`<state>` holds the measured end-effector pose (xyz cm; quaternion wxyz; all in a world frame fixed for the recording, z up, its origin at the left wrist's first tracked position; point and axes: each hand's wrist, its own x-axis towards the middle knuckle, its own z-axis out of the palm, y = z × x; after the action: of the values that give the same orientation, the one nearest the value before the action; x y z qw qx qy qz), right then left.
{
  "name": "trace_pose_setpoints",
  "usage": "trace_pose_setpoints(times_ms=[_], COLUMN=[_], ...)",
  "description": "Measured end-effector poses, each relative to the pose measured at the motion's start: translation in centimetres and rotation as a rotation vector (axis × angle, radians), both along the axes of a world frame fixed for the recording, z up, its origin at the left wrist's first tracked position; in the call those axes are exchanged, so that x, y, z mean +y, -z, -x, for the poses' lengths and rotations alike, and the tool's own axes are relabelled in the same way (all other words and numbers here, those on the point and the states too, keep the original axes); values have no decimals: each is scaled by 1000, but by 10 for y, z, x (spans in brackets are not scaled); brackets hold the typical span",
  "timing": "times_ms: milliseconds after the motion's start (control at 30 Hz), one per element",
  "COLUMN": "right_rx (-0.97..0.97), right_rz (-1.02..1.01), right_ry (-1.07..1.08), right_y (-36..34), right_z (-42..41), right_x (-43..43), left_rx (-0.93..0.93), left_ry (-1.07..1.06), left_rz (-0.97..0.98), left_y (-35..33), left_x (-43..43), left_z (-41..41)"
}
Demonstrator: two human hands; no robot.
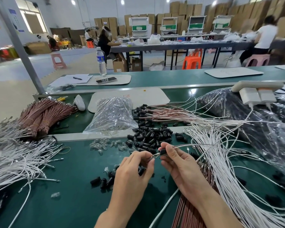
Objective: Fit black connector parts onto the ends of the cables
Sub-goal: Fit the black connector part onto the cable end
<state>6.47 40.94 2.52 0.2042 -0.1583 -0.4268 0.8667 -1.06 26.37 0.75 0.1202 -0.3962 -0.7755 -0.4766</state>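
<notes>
My right hand (179, 163) pinches a black connector part (163, 152) with a white cable (192, 145) running off to the right from it. My left hand (135, 168) pinches the metal cable end (153, 156) right at the connector's mouth, and another black part (141, 171) shows under its curled fingers. A heap of loose black connector parts (148, 137) lies just beyond my hands. A few more black parts (104, 181) lie to the left of my left wrist.
White cables (234, 170) fan out on the right, more white cables (15, 158) on the left, brown bundles (39, 116) far left. A clear bag of small clear parts (113, 116) and loose clear pieces (102, 144) lie ahead. A dark plastic bag (253, 116) sits at right.
</notes>
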Motion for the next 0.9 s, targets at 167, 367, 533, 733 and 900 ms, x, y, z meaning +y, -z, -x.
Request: trace_pose_setpoints(times_ms=[167,367,533,733,900], right_rx=[23,15,9,-6,-4], right_rz=[-15,-65,-61,-89,-79], right_ry=[-49,-146,-159,-168,-173], right_y=[-1,-4,-5,-3,-3], right_z=[-1,-2,-2,-2,-2], right_x=[1,-3,-4,-4,-4], left_rx=[-23,-12,-17,-82,-154], left_ry=[16,7,8,41,50], left_rz=[-15,0,-19,-55,-107], left_y=[0,1,0,3,5], left_x=[0,0,1,1,2], left_z=[2,1,1,4,7])
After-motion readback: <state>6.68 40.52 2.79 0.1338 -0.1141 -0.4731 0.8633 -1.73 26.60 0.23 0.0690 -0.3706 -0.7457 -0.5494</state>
